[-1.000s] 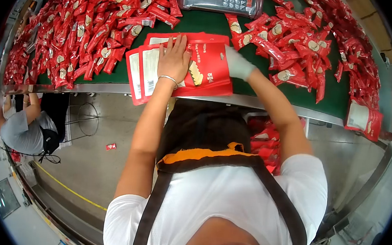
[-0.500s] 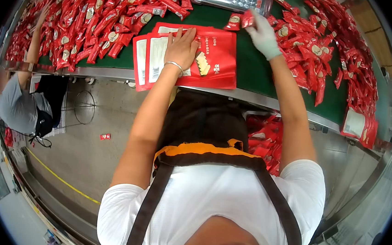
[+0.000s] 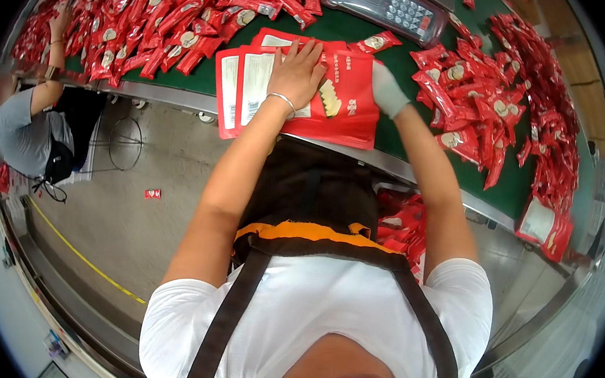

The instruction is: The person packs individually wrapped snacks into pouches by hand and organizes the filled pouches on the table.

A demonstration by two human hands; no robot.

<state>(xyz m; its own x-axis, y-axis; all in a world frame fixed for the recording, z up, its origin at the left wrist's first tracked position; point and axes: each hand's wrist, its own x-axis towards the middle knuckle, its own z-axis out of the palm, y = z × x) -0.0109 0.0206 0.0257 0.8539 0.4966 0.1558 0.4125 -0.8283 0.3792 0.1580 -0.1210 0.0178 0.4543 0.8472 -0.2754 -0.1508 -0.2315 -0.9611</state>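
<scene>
Several flat red pouches [image 3: 350,125] lie overlapped at the front edge of the green work surface. My left hand [image 3: 297,78] rests on them with its fingers spread, a bracelet at its wrist. At the right edge of the top pouch is my right hand [image 3: 388,90], in a pale glove. Its fingers are hidden at or inside that edge, so what they hold cannot be seen. One small red packet [image 3: 379,42] lies just behind the pouches.
Heaps of small red packets lie left [image 3: 153,7] and right [image 3: 474,89]. A keypad device [image 3: 388,7] stands behind the pouches. Another pouch [image 3: 547,226] is at the far right. At far left, a co-worker [image 3: 30,125] reaches toward the left heap.
My right hand has come down from beside the keypad device, where it held a small red packet, to the pouch's right edge. My left hand stays on the pouches. The view has shifted slightly.
</scene>
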